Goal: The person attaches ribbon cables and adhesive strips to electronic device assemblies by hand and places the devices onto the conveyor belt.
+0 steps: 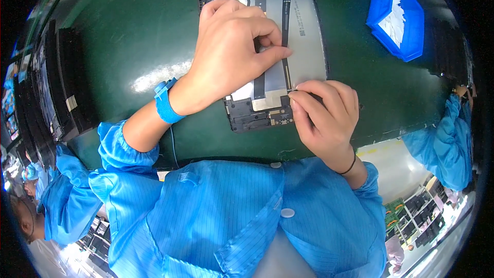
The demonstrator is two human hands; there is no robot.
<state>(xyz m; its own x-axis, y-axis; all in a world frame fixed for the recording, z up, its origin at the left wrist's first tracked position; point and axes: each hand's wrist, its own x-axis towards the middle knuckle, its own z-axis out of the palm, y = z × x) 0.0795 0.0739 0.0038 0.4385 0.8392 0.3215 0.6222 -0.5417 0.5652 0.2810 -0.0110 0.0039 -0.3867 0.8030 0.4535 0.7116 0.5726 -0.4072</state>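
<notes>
An opened tablet [309,25] lies on the green table, its insides facing up, with a silvery battery area and black circuit parts at both ends. A long black flex cable [286,15] runs along it. Over the middle of the tablet, my left hand [231,41] pinches at this cable with thumb and forefinger. My right hand [327,113] is at the tablet's near right part, fingertips pinched together at the cable's lower end. Whether a small piece sits between those fingertips is hidden. A blue wrist strap [167,102] with a cord circles my left wrist.
A blue plastic bin [411,25] with white pieces in it stands at the far right of the green table [128,31]. Dark stacked trays [62,82] line the left side. Other people in blue work clothes [69,195] are at left and right.
</notes>
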